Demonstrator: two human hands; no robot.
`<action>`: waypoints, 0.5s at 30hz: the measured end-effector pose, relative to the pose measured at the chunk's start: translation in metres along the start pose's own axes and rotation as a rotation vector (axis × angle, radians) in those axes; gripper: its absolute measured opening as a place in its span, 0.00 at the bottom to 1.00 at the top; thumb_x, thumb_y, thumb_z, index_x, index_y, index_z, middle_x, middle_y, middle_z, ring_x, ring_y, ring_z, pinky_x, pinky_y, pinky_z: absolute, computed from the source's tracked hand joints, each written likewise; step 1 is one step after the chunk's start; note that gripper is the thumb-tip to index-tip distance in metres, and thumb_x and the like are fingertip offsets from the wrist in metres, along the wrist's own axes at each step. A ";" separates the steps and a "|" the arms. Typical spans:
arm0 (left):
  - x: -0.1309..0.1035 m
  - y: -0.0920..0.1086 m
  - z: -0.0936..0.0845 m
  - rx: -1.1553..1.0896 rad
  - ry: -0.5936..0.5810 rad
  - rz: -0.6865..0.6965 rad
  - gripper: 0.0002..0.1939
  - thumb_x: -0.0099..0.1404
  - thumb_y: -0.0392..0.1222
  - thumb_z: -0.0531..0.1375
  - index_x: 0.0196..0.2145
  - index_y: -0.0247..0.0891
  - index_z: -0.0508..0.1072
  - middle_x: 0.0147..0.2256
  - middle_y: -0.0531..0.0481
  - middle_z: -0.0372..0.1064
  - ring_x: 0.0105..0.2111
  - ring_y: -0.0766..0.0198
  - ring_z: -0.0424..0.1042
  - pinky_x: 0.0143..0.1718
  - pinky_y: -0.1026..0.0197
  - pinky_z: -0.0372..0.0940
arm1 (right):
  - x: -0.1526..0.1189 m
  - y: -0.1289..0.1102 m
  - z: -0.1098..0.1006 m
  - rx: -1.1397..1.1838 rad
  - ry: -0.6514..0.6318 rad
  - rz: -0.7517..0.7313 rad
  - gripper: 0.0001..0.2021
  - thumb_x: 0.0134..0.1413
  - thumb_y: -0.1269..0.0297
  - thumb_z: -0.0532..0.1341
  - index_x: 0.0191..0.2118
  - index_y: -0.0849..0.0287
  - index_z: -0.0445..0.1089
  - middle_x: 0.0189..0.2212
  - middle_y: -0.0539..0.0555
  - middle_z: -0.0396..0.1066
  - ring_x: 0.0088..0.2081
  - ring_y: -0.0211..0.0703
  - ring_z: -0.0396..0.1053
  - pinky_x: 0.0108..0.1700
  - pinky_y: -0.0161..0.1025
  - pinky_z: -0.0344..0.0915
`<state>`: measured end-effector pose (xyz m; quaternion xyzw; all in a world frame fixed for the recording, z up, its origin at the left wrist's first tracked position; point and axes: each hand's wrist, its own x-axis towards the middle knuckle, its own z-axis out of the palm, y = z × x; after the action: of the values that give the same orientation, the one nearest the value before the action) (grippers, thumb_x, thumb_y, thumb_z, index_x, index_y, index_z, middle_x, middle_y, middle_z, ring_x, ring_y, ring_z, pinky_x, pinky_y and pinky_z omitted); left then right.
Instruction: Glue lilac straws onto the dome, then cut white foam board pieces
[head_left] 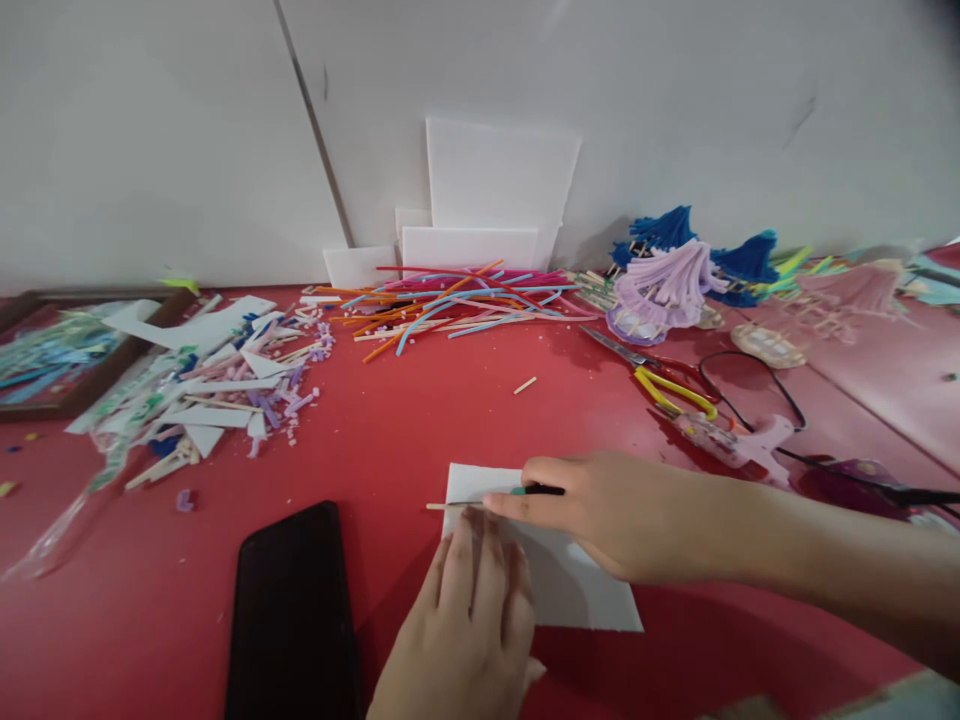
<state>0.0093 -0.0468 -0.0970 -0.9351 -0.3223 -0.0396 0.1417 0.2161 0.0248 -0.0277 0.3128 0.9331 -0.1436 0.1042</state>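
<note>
A white foam board piece [589, 590] lies on the red table before me. Across its upper left part rests a thin wooden stick [435, 507], one end jutting past the left edge. My left hand [472, 610] is flat, fingers stretched out, with the fingertips pressing on the board and against the stick. Gripped in my right hand [585, 505] is a craft knife [544, 490] with a black and green handle; its thin blade lies along the stick. My right index finger points along the knife and hides part of it.
A black phone [292, 620] lies left of my hands. Farther left is a scrap pile [225, 390]. Coloured pipe cleaners [457, 300] lie at the back before leaning white boards [502, 175]. At right are yellow-handled scissors [675, 390], a pink glue gun [742, 445] and small tasselled models [667, 280].
</note>
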 end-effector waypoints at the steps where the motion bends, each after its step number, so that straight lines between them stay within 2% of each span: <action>1: 0.000 0.000 0.000 -0.001 0.008 -0.009 0.33 0.66 0.60 0.50 0.55 0.28 0.64 0.54 0.32 0.66 0.55 0.42 0.64 0.52 0.49 0.64 | -0.001 0.000 0.000 -0.003 0.003 0.002 0.34 0.49 0.78 0.54 0.63 0.52 0.56 0.42 0.56 0.70 0.26 0.39 0.65 0.22 0.36 0.51; 8: -0.001 0.001 0.002 -0.015 0.036 -0.031 0.34 0.65 0.60 0.52 0.56 0.27 0.63 0.54 0.31 0.65 0.56 0.42 0.63 0.52 0.49 0.64 | -0.006 0.000 0.001 -0.023 0.035 -0.003 0.34 0.48 0.80 0.53 0.62 0.53 0.58 0.42 0.57 0.71 0.27 0.38 0.67 0.23 0.35 0.54; 15: 0.000 0.001 -0.002 -0.027 0.027 -0.041 0.34 0.64 0.60 0.54 0.56 0.28 0.64 0.54 0.33 0.66 0.56 0.41 0.63 0.52 0.50 0.65 | -0.011 0.004 0.004 0.000 0.023 0.020 0.31 0.53 0.77 0.54 0.63 0.52 0.57 0.44 0.57 0.70 0.30 0.39 0.70 0.25 0.35 0.57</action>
<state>0.0102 -0.0480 -0.0955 -0.9296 -0.3387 -0.0595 0.1326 0.2276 0.0200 -0.0295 0.3236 0.9311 -0.1391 0.0947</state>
